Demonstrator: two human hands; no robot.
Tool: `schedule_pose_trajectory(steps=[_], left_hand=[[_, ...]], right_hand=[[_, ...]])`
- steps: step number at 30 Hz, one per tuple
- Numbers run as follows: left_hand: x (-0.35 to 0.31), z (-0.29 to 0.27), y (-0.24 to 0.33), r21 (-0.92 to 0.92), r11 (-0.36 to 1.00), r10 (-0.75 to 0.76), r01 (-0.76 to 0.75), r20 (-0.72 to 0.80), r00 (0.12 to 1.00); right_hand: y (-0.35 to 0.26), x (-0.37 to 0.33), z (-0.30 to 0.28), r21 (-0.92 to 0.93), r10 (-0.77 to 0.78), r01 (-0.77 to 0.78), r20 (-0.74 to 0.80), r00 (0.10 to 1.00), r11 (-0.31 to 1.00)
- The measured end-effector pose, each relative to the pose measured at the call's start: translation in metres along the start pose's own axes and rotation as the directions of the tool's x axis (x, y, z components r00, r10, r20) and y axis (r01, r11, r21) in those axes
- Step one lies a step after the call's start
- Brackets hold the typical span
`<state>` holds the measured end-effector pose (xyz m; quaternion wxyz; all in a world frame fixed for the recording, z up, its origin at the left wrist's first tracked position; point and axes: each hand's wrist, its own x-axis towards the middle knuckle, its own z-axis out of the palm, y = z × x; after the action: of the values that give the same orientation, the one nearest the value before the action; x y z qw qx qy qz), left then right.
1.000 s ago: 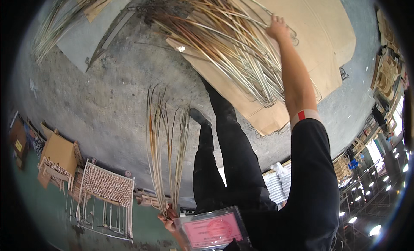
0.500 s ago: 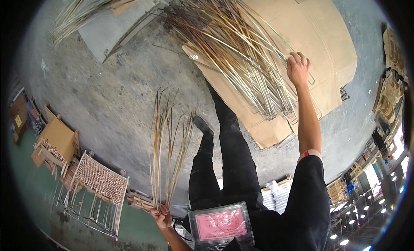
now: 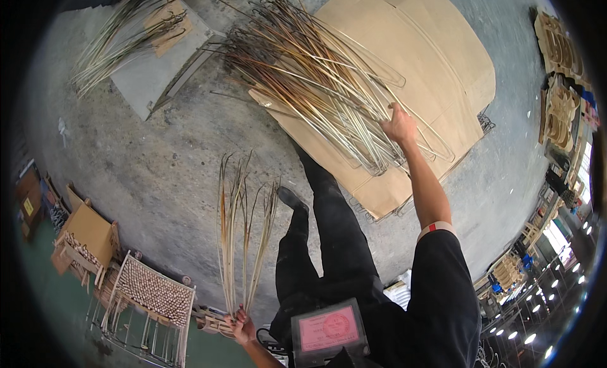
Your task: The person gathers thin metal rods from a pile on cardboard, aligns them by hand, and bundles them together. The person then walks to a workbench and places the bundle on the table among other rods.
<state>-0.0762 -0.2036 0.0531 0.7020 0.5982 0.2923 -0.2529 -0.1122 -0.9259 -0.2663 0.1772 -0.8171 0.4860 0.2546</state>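
A large loose heap of long thin metal rods (image 3: 329, 83), many bent into narrow loops at the near end, lies on flattened cardboard ahead of me. Their far ends are dark and brown, the near ends pale and shiny. My right hand (image 3: 400, 126) is at the heap's right side, its fingers curled round one or more rods; exactly how many is hidden. Low on the left, my left hand (image 3: 240, 325) grips a bunch of similar rods (image 3: 235, 241) by their near ends. The bunch points away from me and fans out in two or more groups.
Flattened cardboard (image 3: 442, 58) covers the concrete floor under the heap. Another rod bundle (image 3: 126, 45) rests by a grey sheet (image 3: 142, 83) at far left. Left stand a cardboard box (image 3: 91, 232) and a metal rack (image 3: 155, 286) stacked with round-ended pieces. Curved wooden parts (image 3: 559, 52) line the right.
My right hand has moved left and nearer, from the heap's outer edge in among the rods. The left hand still holds its bunch, slightly lower. The whole view has shifted a little.
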Motion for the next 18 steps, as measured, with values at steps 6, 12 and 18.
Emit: schedule_pose_trajectory(steps=[6, 12, 18], left_hand=[[0.006, 0.002, -0.002, -0.037, 0.998, 0.057, -0.058, -0.032, 0.998], [0.011, -0.004, -0.003, -0.025, 0.996, 0.084, -0.083, 0.087, 0.993], [0.01, -0.01, -0.014, -0.078, 0.989, 0.117, -0.128, -0.138, 0.984]], right_hand=[[-0.023, -0.139, 0.026, 0.362, 0.05, -0.058, 0.032, 0.998, 0.931], [-0.011, -0.311, 0.011, 0.509, 0.161, -0.172, 0.066, 0.985, 0.844], [-0.02, -0.41, -0.037, 0.621, 0.021, -0.061, 0.071, 0.997, 0.781]])
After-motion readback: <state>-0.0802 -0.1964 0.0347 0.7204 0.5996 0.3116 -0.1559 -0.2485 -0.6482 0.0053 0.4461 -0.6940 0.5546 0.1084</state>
